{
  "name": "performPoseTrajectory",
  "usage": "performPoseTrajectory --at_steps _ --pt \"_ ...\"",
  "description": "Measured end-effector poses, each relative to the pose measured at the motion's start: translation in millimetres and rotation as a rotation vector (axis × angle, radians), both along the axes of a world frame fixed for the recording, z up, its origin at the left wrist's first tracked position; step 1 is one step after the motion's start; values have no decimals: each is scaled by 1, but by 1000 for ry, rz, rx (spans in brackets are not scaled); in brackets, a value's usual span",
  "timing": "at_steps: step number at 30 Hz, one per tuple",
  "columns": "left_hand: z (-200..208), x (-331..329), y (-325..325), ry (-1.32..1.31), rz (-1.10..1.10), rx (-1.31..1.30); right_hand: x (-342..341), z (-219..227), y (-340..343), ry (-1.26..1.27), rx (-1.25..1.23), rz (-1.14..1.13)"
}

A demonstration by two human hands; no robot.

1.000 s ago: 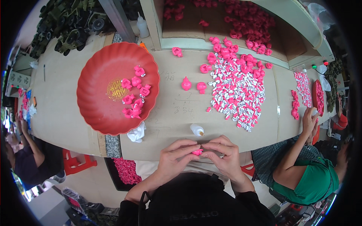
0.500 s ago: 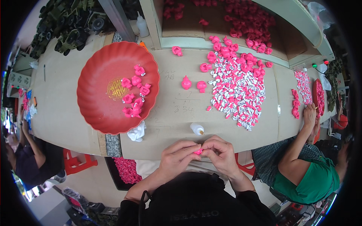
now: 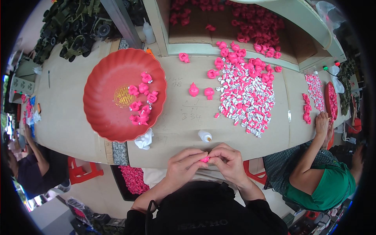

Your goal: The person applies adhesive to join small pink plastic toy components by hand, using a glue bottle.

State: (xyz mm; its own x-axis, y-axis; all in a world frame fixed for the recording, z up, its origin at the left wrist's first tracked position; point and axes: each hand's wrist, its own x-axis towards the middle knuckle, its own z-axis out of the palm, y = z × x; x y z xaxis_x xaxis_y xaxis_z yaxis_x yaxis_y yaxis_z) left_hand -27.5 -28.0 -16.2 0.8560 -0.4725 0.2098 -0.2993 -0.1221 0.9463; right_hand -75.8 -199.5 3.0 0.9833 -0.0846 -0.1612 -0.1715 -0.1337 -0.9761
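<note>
My left hand [image 3: 183, 164] and my right hand [image 3: 226, 159] meet at the table's near edge, both closed on one small pink plastic piece [image 3: 205, 159]. Fingers cover most of it, so its shape is unclear. Just beyond them a small white squeeze bottle [image 3: 204, 136] lies on its side, its brownish tip toward my hands. Two pink figure parts [image 3: 194, 89] stand farther off. To their right spreads a heap of small pink-and-white pieces [image 3: 246, 102], with more hollow pink parts [image 3: 235, 58] at its far side. A red scalloped bowl [image 3: 102, 86] on the left holds several pink parts.
A crumpled white cloth [image 3: 144, 140] lies against the bowl. A shelf [image 3: 192, 49] full of pink parts stands behind. Another white bottle [image 3: 149, 33] and green toy vehicles [image 3: 78, 41] are far left. A co-worker in green [image 3: 317, 184] sits right; a dark bin [image 3: 117, 184] is below.
The whole view has shifted slightly, so the bowl appears a little lower and to the right. Both hands keep their hold on the pink piece with barely any finger movement.
</note>
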Motion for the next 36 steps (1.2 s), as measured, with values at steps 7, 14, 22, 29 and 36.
performPoseTrajectory --at_steps 7,14,22,29,36 --pt "13 6 3 3 -18 32 1 3 -2 -24 19 11" --pt "53 72 26 -585 311 341 8 1 -15 -56 -24 -117" --pt "46 106 -35 -398 261 615 43 0 6 -325 -372 -111" --pt "17 134 -60 -528 126 714 42 -15 1 -429 -375 -56" --pt "20 80 -34 256 19 73 29 -10 0 -381 -158 -265"
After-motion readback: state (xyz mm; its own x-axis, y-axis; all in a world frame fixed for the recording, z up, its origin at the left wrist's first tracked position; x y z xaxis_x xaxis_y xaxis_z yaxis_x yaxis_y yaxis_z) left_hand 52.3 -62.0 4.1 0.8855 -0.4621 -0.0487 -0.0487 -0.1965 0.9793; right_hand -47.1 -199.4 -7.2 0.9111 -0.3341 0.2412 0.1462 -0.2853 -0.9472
